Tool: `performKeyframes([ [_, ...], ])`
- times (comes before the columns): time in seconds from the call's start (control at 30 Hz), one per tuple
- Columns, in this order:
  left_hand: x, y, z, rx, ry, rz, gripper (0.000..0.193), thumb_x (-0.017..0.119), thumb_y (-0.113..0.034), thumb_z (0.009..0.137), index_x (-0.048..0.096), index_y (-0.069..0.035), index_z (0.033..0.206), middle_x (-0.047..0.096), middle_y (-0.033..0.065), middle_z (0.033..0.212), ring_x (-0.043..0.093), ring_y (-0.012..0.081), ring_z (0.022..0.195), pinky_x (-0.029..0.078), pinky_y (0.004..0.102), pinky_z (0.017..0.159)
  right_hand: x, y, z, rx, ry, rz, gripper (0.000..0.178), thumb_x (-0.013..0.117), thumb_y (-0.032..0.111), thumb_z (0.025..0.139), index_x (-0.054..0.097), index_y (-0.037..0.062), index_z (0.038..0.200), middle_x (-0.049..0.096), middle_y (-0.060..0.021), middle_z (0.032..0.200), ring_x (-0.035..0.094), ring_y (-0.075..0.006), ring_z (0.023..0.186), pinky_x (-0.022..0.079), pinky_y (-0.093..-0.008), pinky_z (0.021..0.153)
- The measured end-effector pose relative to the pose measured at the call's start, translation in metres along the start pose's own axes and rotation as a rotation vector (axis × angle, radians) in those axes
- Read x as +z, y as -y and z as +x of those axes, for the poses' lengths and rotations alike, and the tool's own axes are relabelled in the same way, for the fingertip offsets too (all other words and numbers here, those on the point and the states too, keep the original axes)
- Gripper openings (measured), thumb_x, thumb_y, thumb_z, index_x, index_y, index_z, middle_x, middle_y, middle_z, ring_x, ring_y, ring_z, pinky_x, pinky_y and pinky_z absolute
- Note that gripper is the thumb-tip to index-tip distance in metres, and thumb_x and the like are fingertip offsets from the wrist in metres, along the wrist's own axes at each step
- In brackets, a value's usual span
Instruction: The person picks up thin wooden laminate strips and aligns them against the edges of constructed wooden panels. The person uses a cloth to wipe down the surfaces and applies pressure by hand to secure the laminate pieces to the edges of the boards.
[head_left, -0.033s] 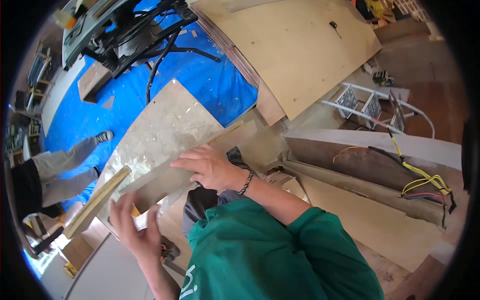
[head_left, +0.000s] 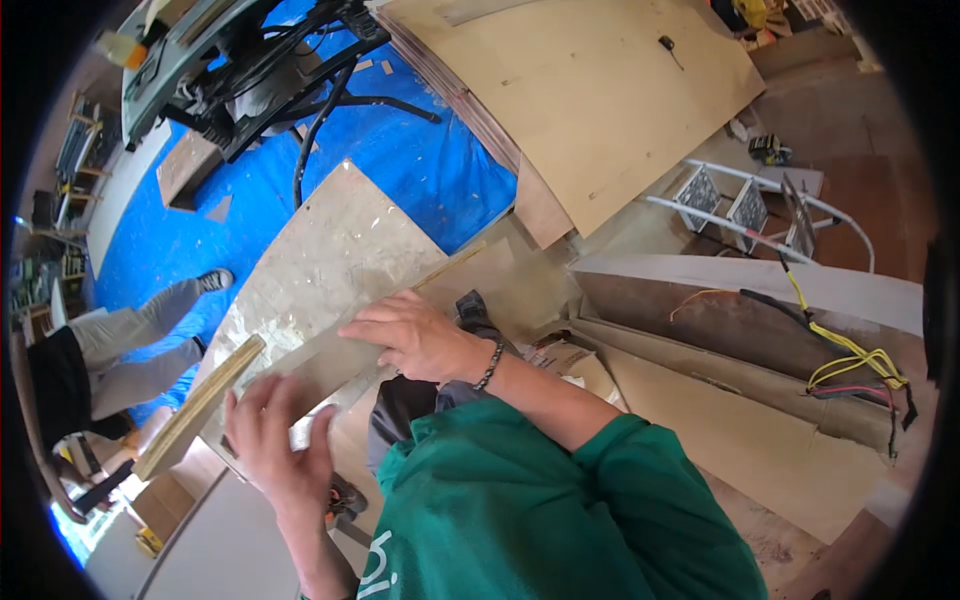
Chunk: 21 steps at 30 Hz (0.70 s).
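Lying over the board (head_left: 335,353), the right hand (head_left: 425,337) is loosely spread. The left hand (head_left: 283,455), blurred, hangs spread near the board's end.

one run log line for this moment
right hand: over board | left hand: open, blurred, near board | background: blue sheet

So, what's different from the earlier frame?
Left hand, blurred, has shifted slightly to the right; its thumb is a bit further right too. No visible grab or release. Unchanged: right hand over the pale board, stepladder and blue sheet in place.
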<state>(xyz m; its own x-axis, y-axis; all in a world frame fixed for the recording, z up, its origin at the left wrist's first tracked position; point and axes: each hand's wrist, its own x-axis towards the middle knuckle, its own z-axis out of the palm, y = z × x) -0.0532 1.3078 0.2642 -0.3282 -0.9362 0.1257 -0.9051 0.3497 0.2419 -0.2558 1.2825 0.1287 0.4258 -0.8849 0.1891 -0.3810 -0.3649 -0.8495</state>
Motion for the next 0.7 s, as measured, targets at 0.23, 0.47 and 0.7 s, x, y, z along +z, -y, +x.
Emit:
performKeyframes([
  [0.23, 0.048, -0.018, 0.045, 0.089, 0.457, 0.056, 0.051, 0.079, -0.013, 0.066, 0.053, -0.004, 0.11, 0.059, 0.0128, 0.108, 0.057, 0.0315, 0.098, 0.045, 0.0436, 0.085, 0.008, -0.011, 0.004, -0.065, -0.063, 0.066, 0.047, 0.073, 0.005, 0.066, 0.062, 0.0111, 0.111, 0.059, -0.0029, 0.102, 0.056, -0.0223, 0.102, 0.037, -0.0388, 0.086],
  [0.47, 0.052, -0.02, 0.043, 0.121, 0.424, 0.088, 0.044, 0.077, -0.013, 0.069, 0.053, -0.004, 0.105, 0.058, 0.0133, 0.11, 0.056, 0.0327, 0.097, 0.045, 0.0427, 0.081, 0.003, -0.015, 0.004, -0.048, -0.012, 0.124, 0.052, 0.072, 0.0, 0.064, 0.06, 0.0065, 0.114, 0.059, -0.005, 0.105, 0.055, -0.0231, 0.105, 0.037, -0.0382, 0.088],
  [0.7, 0.057, -0.014, 0.038, 0.192, 0.352, 0.045, 0.037, 0.076, -0.012, 0.071, 0.055, -0.004, 0.1, 0.058, 0.0132, 0.11, 0.055, 0.0332, 0.096, 0.044, 0.0442, 0.083, -0.002, -0.012, 0.003, 0.0, -0.063, 0.157, 0.06, 0.073, 0.001, 0.064, 0.056, 0.0047, 0.122, 0.058, -0.0107, 0.111, 0.053, -0.0266, 0.11, 0.038, -0.0389, 0.095],
])
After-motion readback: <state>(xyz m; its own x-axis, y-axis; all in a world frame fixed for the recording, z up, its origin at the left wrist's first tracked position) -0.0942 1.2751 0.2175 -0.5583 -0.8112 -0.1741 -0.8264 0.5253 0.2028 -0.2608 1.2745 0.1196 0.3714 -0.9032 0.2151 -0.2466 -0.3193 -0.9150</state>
